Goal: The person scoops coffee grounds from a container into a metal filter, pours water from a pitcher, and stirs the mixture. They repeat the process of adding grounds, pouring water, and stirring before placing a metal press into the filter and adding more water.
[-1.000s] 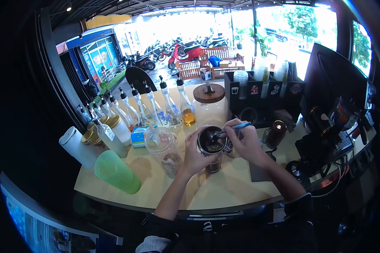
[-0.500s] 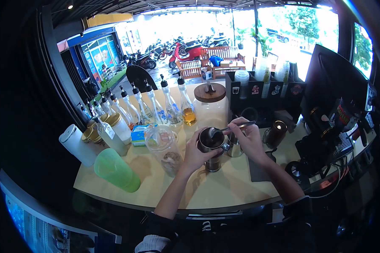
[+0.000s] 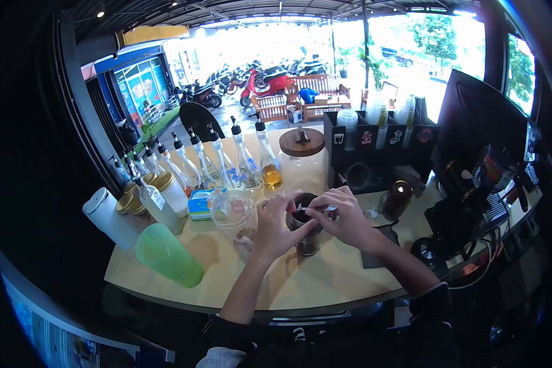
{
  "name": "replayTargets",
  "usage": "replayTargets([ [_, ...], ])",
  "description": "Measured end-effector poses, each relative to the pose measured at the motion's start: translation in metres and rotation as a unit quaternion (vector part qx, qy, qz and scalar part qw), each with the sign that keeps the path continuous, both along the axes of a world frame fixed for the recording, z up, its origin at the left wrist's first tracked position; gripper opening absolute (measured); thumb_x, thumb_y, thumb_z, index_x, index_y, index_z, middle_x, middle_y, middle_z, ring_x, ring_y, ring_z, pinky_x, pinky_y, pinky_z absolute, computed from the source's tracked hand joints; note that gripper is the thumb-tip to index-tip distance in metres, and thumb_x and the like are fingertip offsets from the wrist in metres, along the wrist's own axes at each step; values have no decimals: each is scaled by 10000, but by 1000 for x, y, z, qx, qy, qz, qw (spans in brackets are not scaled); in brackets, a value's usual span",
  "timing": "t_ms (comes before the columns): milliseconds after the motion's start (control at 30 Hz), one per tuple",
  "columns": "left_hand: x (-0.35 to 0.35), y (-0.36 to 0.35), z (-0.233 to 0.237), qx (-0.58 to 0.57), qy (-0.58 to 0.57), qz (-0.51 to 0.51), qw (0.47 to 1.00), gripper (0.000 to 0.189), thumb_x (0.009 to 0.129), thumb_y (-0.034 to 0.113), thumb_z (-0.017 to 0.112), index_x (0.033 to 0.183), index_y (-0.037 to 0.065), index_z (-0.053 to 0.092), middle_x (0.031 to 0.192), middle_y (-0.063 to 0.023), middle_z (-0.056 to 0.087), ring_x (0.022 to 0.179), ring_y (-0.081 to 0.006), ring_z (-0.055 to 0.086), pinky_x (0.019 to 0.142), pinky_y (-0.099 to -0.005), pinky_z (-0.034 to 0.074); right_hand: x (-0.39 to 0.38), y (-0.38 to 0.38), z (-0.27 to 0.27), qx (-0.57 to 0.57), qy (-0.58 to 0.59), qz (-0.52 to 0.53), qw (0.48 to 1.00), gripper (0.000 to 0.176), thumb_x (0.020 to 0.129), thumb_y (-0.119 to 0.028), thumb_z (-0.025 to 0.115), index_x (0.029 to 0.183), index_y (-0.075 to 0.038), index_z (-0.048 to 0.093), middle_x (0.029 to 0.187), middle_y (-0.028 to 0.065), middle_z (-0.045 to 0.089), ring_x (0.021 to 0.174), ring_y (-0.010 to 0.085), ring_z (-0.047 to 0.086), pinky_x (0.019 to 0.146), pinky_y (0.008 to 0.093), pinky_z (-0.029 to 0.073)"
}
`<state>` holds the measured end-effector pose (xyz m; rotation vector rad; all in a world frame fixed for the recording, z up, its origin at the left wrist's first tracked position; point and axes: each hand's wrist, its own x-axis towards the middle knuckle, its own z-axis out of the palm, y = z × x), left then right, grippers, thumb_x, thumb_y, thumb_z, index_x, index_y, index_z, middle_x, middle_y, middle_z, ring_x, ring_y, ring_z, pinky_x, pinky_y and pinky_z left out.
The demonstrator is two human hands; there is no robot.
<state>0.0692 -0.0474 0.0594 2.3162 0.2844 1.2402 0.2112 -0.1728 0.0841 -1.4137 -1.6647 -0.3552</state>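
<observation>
Close to the middle of the counter, my left hand [image 3: 273, 228] is wrapped round the side of a metal cup [image 3: 305, 222] with a dark inside. Its thumb reaches across the cup's front. My right hand [image 3: 345, 219] pinches a spoon [image 3: 326, 208] whose lower end lies at the cup's mouth, partly hidden by the fingers. Directly beneath the cup stands a glass [image 3: 308, 247] with dark contents. Left of my left hand is a clear plastic jar [image 3: 233, 211] with something brownish inside.
A green tumbler [image 3: 168, 254] leans at the front left. Pump-topped syrup bottles [image 3: 246, 165] line the back, beside a large wooden-lidded jar [image 3: 302, 168]. A black cup holder [image 3: 383, 138] stands behind, with a dark lidded jar [image 3: 395, 200] and a machine [image 3: 463, 214] to the right.
My right hand has moved left and down, bringing the spoon from above the cup to its mouth. My left hand has shifted slightly left, still around the cup.
</observation>
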Motion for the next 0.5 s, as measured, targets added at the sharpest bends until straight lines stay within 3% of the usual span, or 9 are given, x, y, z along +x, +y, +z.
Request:
replayTargets([
  [67,2,1,3,161,49,11,986,472,729,264,769,1141,112,597,874,-28,600,874,-192,597,857,-384,380,-5,0,5,1,-22,-1,1000,140,823,-220,711,866,-96,663,785,33,651,731,194,599,760,321,392],
  [100,2,0,4,161,46,8,986,472,729,264,769,1141,112,597,874,-28,600,874,-192,597,857,-384,380,-7,0,7,2,-41,3,999,137,821,-217,712,867,-99,659,789,33,652,743,193,606,755,322,392],
  [167,4,-1,5,238,52,37,969,293,789,180,697,1069,129,623,853,-9,590,855,-190,593,868,-379,374,-7,-3,11,14,-51,-8,999,154,820,-217,714,898,-98,653,783,29,649,755,193,612,741,319,396],
  [367,9,1,9,255,30,61,964,177,841,165,655,1013,125,653,827,-10,597,833,-172,591,832,-362,388,15,-29,9,-57,42,-37,997,241,834,-204,700,1016,-69,618,925,73,652,797,224,624,773,333,419],
  [433,6,1,12,246,26,69,966,147,853,168,649,991,119,661,816,-9,598,823,-173,589,824,-359,392,44,-33,-18,-38,153,-101,982,253,861,-184,657,1058,-36,599,978,117,640,837,265,631,809,351,445],
  [467,5,2,12,236,23,79,968,122,866,171,643,970,113,669,805,-7,599,813,-173,586,816,-357,395,64,-34,-43,-38,153,-103,982,253,861,-184,657,1058,-36,599,978,117,640,837,265,631,809,351,445],
  [500,4,3,12,236,22,78,968,122,866,171,643,970,113,669,805,-7,599,813,-173,586,816,-357,395,88,-34,-76,-44,127,-184,974,258,882,-183,629,1079,-22,588,969,131,639,854,276,633,806,356,458],
])
